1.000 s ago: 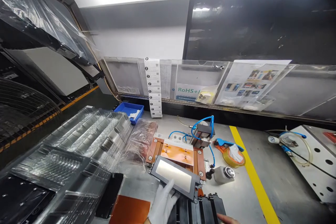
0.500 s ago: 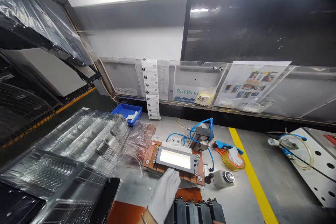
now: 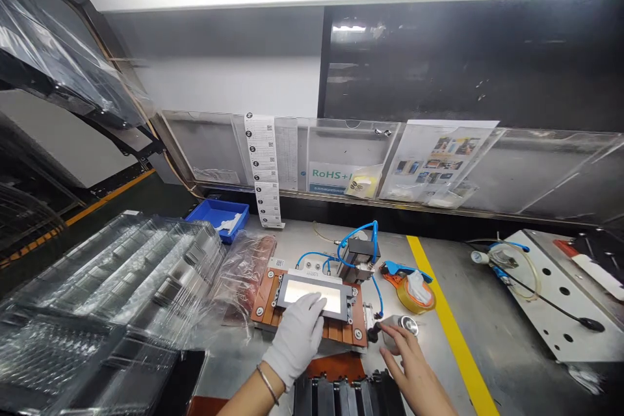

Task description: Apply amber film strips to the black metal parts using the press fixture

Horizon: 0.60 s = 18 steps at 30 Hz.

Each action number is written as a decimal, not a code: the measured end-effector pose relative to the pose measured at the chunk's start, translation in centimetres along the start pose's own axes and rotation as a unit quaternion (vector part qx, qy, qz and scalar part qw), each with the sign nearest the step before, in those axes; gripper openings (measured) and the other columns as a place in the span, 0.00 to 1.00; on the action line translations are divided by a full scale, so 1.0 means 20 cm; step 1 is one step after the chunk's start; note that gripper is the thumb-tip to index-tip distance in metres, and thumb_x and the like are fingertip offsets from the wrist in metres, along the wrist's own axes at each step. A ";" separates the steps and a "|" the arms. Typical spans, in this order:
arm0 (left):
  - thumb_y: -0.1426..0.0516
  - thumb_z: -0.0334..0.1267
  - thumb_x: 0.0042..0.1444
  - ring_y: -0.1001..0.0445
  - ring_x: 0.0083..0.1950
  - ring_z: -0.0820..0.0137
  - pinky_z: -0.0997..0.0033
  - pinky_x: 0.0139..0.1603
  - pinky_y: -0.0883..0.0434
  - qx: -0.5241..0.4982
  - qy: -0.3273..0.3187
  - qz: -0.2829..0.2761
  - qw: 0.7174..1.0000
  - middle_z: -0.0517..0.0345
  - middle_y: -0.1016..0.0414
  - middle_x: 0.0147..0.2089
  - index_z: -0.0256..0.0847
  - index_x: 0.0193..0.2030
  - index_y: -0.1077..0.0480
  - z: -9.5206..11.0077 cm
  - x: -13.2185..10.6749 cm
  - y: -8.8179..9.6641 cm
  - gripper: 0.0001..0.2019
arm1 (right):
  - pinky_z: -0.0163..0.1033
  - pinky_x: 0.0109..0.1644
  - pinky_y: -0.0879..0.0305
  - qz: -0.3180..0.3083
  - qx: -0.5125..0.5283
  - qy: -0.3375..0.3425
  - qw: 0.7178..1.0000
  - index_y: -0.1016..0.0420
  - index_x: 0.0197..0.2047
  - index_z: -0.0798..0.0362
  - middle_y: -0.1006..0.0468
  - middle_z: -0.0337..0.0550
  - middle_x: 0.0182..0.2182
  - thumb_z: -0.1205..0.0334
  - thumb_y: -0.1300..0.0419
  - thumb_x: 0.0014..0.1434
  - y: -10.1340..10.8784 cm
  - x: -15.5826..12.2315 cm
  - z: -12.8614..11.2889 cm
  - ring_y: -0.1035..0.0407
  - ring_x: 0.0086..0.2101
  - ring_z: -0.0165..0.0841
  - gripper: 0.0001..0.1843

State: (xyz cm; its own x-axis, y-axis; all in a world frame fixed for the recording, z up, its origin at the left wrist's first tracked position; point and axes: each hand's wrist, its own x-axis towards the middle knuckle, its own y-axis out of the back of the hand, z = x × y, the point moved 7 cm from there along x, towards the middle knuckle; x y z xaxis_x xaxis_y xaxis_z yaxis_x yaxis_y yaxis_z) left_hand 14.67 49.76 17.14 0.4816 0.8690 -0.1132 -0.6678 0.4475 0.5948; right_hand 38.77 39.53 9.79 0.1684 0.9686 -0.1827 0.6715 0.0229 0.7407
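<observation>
Touching panel (image 3: 335,299): left hand (image 3: 295,338); "RoHS+" card (image 3: 331,175)

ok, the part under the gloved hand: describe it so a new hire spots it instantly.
Find the yellow stripe painted across the grey bench; left of it sits a copper-coloured fixture fed by blue hoses. On that fixture, under the white-gloved left hand, lies the panel: the only black-framed rectangle with a bright, glossy face.

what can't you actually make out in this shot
Head view:
Near edge of the framed panel: covered by the gloved left hand.
Black parts: cut off by the bottom edge.
Label strip print: too small.
Whether the right hand touches the silver cylinder: hand hides it.
</observation>
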 end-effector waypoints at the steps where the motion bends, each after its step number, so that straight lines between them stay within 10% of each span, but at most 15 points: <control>1: 0.46 0.39 0.55 0.49 0.72 0.51 0.47 0.74 0.59 0.043 -0.023 -0.012 0.999 0.44 0.40 0.69 0.33 0.66 0.36 0.02 0.03 -0.02 0.30 | 0.45 0.58 0.32 0.006 -0.010 0.000 1.000 0.35 0.63 0.54 0.38 0.56 0.62 0.46 0.58 0.64 0.00 0.04 -0.01 0.35 0.59 0.41 0.31; 8: 0.47 0.48 0.59 0.56 0.74 0.52 0.44 0.73 0.58 0.208 -0.041 -0.026 0.977 0.44 0.53 0.74 0.33 0.71 0.47 0.00 0.08 -0.08 0.36 | 0.54 0.56 0.34 -0.041 -0.051 0.012 0.998 0.30 0.58 0.57 0.28 0.55 0.54 0.49 0.57 0.63 0.00 0.16 -0.11 0.30 0.52 0.48 0.29; 13: 0.53 0.46 0.63 0.57 0.74 0.50 0.44 0.72 0.59 0.234 0.053 0.080 0.967 0.40 0.52 0.73 0.30 0.71 0.46 -0.14 0.05 0.17 0.32 | 0.54 0.55 0.35 -0.043 -0.045 -0.006 0.998 0.24 0.48 0.55 0.27 0.56 0.52 0.49 0.55 0.61 0.04 0.13 -0.14 0.29 0.50 0.50 0.26; 18: 0.55 0.47 0.64 0.31 0.59 0.52 0.55 0.59 0.36 0.153 0.179 0.085 0.968 0.33 0.29 0.57 0.27 0.60 0.34 -0.32 0.05 0.36 0.28 | 0.51 0.61 0.40 -0.003 0.034 -0.020 0.999 0.29 0.59 0.57 0.30 0.57 0.55 0.44 0.54 0.61 -0.01 0.21 -0.22 0.32 0.55 0.47 0.33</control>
State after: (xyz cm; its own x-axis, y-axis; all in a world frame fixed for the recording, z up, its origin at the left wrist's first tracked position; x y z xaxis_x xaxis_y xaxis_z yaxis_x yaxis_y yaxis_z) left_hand 6.71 55.24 16.21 0.1161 0.9665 -0.2288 -0.4948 0.2560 0.8304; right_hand 36.05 44.61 11.72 0.1919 0.9577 -0.2146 0.7196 0.0114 0.6943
